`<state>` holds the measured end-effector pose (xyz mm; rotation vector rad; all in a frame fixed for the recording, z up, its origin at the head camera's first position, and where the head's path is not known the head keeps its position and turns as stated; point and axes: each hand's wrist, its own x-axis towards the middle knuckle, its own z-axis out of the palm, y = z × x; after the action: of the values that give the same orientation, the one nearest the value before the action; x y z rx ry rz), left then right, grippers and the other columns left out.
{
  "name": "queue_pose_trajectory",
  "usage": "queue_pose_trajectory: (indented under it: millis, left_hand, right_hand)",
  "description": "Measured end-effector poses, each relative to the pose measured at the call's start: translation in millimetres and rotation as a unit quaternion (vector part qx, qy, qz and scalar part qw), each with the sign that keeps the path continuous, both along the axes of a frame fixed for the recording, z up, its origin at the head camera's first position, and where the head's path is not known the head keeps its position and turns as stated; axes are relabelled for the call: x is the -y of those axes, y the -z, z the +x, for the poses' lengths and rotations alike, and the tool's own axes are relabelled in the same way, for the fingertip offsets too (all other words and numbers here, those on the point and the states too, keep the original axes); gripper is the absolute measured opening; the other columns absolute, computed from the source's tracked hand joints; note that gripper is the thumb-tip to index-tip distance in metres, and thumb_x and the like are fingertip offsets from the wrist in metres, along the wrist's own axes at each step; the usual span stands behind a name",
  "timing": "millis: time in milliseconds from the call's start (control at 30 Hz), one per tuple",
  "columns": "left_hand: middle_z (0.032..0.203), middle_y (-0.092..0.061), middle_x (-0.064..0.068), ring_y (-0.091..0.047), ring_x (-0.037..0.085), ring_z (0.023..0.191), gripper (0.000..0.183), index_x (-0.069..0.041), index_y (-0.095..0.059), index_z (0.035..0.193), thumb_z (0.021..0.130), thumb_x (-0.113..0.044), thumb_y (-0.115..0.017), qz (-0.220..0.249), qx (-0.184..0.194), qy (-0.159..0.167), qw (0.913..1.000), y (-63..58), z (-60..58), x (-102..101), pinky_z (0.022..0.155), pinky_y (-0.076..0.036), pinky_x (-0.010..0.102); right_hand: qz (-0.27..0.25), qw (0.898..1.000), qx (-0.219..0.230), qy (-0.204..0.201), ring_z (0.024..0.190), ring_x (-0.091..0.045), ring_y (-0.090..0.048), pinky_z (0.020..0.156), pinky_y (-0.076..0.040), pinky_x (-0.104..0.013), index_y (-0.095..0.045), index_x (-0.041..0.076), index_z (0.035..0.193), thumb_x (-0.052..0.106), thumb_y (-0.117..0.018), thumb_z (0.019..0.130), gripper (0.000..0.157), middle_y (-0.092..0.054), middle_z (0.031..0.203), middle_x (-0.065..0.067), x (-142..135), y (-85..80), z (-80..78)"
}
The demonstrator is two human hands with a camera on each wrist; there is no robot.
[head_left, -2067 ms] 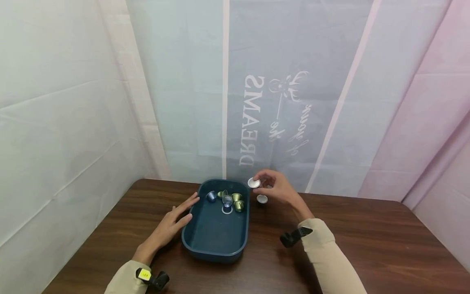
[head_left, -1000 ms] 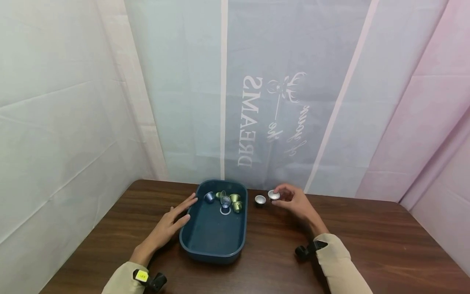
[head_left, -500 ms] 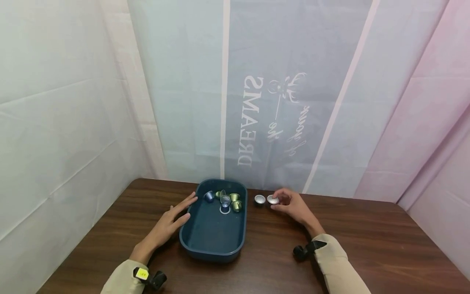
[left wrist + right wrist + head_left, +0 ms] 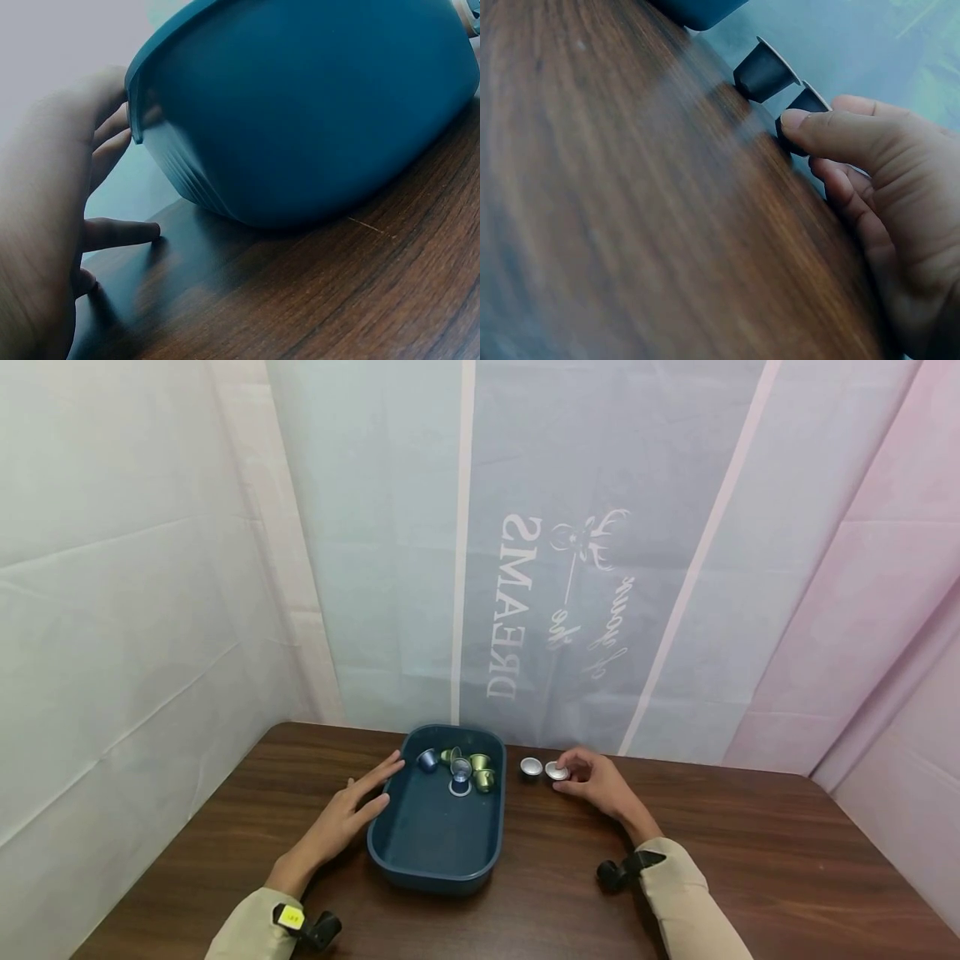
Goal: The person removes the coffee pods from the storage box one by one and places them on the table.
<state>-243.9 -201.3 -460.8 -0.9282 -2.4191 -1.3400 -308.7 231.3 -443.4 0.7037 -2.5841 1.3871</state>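
"How do I place this well?"
"My right hand point(image 4: 596, 781) pinches the silver-lidded capsule point(image 4: 555, 771) at the table point(image 4: 570, 877), just beside the neighbouring capsule point(image 4: 531, 767). I'd keep it level and part thumb and fingers evenly, nudging neither."
"The left hand point(image 4: 339, 822)?"
"Fingers extended, touching the blue bin point(image 4: 438, 883), grasping nothing."
"Which way does the capsule point?"
"Lid up, narrow end down; its lid-to-base axis looks near upright."

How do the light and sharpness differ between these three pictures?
Head view: soft, fairly even light, the blue tray clearly outlined; left wrist view: washed-out upper left corner, dark shadows by two fingers of the left hand on the table; right wrist view: dim and bluish, milky haze across the table, its grain blurred, the free capsule sharper.
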Motion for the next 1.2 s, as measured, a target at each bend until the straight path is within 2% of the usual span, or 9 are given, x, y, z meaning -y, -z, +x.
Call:
queue_pose_trajectory:
  millis: [100,300,633,867,1000,1200]
  left_hand:
    - [0.156,-0.026,0.006,-0.025,0.039,0.139,0.050,-0.019,-0.038,0.149,0.100,-0.014,-0.048,-0.001,0.000,-0.001,1.0000,-0.1,-0.3,0,0.094,-0.002,0.080]
    - [0.156,-0.025,0.001,-0.025,0.037,0.139,0.050,-0.020,-0.038,0.149,0.100,-0.014,-0.047,-0.005,0.003,-0.005,1.0000,0.3,-0.6,0,0.094,-0.002,0.079]
    - [0.156,-0.026,0.003,-0.026,0.037,0.139,0.049,-0.019,-0.038,0.149,0.100,-0.014,-0.047,-0.005,0.000,-0.005,1.0000,-0.2,-0.3,0,0.094,-0.002,0.079]
    - [0.156,-0.026,0.002,-0.026,0.032,0.140,0.050,-0.019,-0.039,0.148,0.100,-0.012,-0.048,-0.006,0.009,-0.007,0.9999,-0.4,0.4,0,0.095,-0.003,0.079]
    - [0.155,-0.026,0.006,-0.026,0.034,0.139,0.050,-0.016,-0.039,0.148,0.100,-0.009,-0.048,-0.003,0.015,-0.010,0.9998,-4.8,3.5,-3,0.094,-0.002,0.079]
    - [0.153,-0.028,0.013,-0.027,0.044,0.137,0.048,-0.004,-0.041,0.145,0.097,0.000,-0.048,0.012,0.015,-0.005,0.9998,-17.1,11.9,-8,0.093,-0.001,0.080]
  right_hand:
    - [-0.002,1.000,-0.004,0.001,0.079,-0.017,-0.064,0.066,-0.052,-0.027,-0.064,0.015,0.093,0.011,-0.083,0.075,0.026,-0.064,0.090,-0.002,-6,13.2,-10.6]
    - [0.008,1.000,-0.008,0.002,0.075,-0.016,-0.062,0.063,-0.051,-0.027,-0.064,0.016,0.093,0.011,-0.083,0.075,0.026,-0.064,0.087,-0.001,-6,13.4,-10.9]
    - [0.005,1.000,-0.012,0.004,0.075,-0.016,-0.062,0.065,-0.051,-0.027,-0.064,0.016,0.094,0.011,-0.082,0.076,0.025,-0.064,0.088,-0.001,-5,12.8,-9.8]
    - [0.008,1.000,-0.015,0.007,0.075,-0.016,-0.062,0.064,-0.051,-0.027,-0.064,0.016,0.094,0.013,-0.081,0.077,0.024,-0.063,0.088,-0.001,-6,12.5,-8.0]
    - [0.005,1.000,-0.017,0.006,0.076,-0.016,-0.062,0.065,-0.051,-0.027,-0.064,0.015,0.094,0.014,-0.081,0.077,0.024,-0.063,0.089,-0.001,-7,12.7,-7.7]
    - [0.002,1.000,-0.009,0.006,0.076,-0.017,-0.062,0.065,-0.051,-0.028,-0.064,0.015,0.096,0.013,-0.082,0.077,0.026,-0.063,0.089,-0.002,-8,12.5,-7.8]
